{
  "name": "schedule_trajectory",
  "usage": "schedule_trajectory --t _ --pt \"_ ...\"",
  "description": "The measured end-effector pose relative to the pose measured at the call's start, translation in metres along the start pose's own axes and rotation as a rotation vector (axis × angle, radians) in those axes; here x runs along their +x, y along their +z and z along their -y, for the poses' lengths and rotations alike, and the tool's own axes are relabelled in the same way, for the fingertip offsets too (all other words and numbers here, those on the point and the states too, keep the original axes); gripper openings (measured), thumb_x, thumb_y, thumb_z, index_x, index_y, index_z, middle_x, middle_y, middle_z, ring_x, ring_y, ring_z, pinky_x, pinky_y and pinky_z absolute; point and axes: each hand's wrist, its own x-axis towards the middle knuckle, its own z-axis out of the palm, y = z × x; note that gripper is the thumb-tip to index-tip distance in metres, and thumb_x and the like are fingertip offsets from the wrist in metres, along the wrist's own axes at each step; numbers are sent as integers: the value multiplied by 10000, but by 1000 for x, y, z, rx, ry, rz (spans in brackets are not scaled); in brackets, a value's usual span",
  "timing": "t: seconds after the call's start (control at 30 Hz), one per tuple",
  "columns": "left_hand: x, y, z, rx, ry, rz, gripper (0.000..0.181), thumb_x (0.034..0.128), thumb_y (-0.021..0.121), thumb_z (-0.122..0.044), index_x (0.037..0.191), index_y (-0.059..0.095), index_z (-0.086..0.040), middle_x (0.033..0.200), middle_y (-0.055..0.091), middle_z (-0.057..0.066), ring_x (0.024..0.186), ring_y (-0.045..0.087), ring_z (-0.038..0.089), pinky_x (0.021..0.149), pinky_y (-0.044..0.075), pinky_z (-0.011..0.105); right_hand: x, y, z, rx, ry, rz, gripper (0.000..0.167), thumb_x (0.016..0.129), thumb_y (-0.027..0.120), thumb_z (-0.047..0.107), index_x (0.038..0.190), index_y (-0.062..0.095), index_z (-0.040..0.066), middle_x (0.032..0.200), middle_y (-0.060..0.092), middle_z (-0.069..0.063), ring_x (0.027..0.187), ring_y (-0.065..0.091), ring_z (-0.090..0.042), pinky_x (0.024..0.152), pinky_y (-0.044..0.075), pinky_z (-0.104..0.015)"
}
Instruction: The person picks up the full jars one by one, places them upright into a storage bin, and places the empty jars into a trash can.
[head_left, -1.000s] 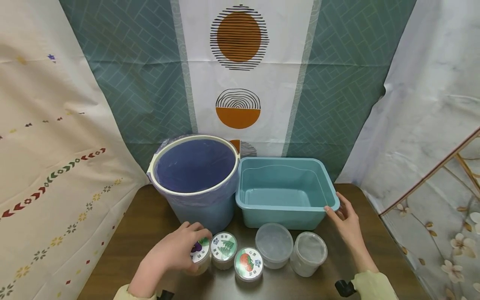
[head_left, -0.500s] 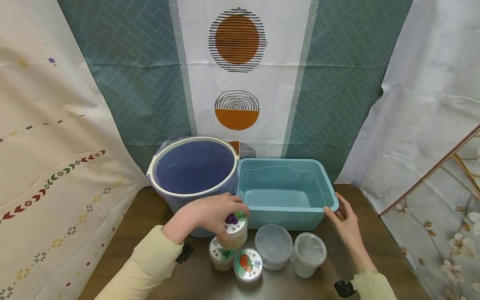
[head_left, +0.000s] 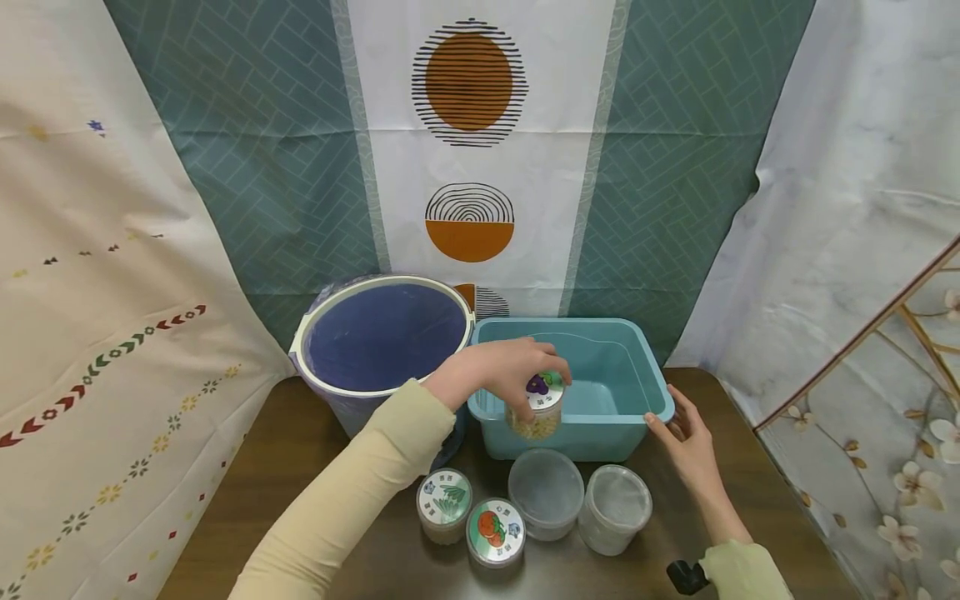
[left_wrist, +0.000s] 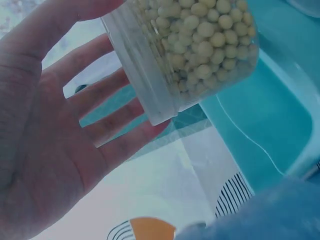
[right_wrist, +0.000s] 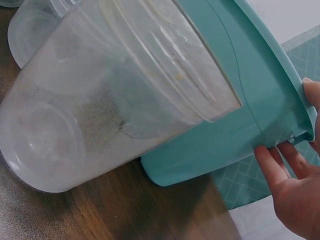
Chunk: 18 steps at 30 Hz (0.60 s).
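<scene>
My left hand (head_left: 517, 368) grips a clear jar of pale yellow beans (head_left: 542, 412) by its lid, fingertips and thumb on the lid's edge. The lid carries a purple picture. The jar hangs in the air in front of the near rim of a teal plastic basin (head_left: 600, 440). In the left wrist view the beans (left_wrist: 205, 50) show through the jar's side, tilted in that view. My right hand (head_left: 688, 442) holds the basin's near right corner, thumb on the rim and fingers around the side. The right wrist view shows those fingers (right_wrist: 274, 167) against the basin wall.
A blue bucket (head_left: 297, 342) with a pale rim and plastic liner stands left of the basin. Nearer on the wooden table are a jar with a green-vegetable lid (head_left: 444, 500), a tomato-lidded jar (head_left: 495, 533) and two translucent containers (head_left: 546, 493). Patterned cloths hang around.
The left hand has lifted the bean jar from the table's left side and carried it right and forward to the basin. The right hand stays on the basin's corner.
</scene>
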Motion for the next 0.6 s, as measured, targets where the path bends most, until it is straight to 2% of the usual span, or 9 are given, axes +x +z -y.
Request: schedule_trajectory --t 0.27,0.4,0.6 --pt "52 -11 5 17 22 -30 603 838 783 -294 1385 532 -254 1384 514 30 1183 514 180 981 491 315 0 0 0 0 -7 -3 698 968 633 338 1566 289 228 1487 470 -151 1036 427 191 856 329 30" --pt "76 -15 6 24 26 -59 600 848 767 -311 1394 524 -258 1408 502 33 1214 481 195 995 486 330 1 0 -1 7 -5 -12 693 970 629 341 1564 293 218 1477 477 -164 1031 430 190 856 328 32" --pt "101 -11 8 -9 -10 -78 605 862 745 -314 1419 508 -295 1474 449 20 1260 425 199 1010 472 350 1 3 -1 1 20 -20 693 970 628 353 1562 298 209 1477 481 -146 1028 430 185 864 324 13"
